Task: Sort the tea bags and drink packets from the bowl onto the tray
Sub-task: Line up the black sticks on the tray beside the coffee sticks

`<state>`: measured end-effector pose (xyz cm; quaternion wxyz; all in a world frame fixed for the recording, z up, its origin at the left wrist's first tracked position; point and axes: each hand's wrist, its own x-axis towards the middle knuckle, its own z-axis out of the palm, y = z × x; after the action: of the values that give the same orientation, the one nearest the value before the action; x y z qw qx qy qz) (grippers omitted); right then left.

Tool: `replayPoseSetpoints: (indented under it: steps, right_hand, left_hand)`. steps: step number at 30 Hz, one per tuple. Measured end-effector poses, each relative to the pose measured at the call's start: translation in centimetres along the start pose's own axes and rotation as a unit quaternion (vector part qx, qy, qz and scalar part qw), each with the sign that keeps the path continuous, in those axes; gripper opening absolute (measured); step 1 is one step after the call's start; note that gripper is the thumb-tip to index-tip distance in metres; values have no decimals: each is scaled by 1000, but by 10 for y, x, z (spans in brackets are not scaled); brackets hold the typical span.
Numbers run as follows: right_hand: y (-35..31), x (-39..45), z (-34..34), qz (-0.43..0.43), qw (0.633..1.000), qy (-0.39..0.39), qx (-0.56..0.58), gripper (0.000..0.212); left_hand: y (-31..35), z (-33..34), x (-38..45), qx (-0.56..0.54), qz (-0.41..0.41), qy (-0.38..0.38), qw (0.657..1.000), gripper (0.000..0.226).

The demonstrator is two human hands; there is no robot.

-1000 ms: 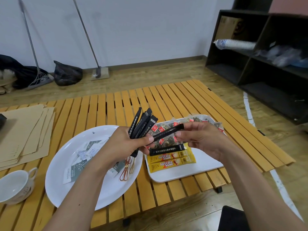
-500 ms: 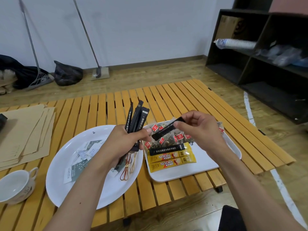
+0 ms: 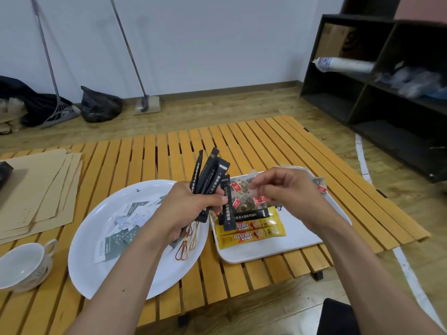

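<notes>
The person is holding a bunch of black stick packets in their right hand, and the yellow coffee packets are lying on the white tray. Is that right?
Not quite. The bunch of black stick packets is in the left hand, not the right, as the head view shows. The right hand hovers over the white tray. The yellow coffee packets do lie on that tray.

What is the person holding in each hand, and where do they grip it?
The left hand grips a bunch of black stick packets around their lower part, tops fanning upward. The right hand, fingers loosely curled above the tray, seems to hold nothing.
</notes>
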<state>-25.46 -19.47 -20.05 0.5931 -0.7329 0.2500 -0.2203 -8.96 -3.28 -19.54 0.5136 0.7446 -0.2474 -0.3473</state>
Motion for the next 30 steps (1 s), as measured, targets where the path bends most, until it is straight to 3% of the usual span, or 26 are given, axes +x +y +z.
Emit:
replayPoseSetpoints:
  steps: [2,7,14,18,30]
  right_hand:
    - [0,0,1,52,998,33,22,14]
    - [2,-1,12,106,994,-27,27,21]
    - [3,-5,-17,216,973,-74,-38,15]
    - [10,-3,-27,249,967,-20,-58,16]
    - [24,10,-4,275,944,63,-170,26]
  left_hand:
    - [1,-2,-1,25,13,-45,999,13]
    - [0,0,-4,78,44,-135,987,16]
    - [-4,-4,0,102,51,-35,993,20]
    - [-6,-7,2,98,39,7,994,25]
    - [-3,-6,1,90,-15,-54,994,39]
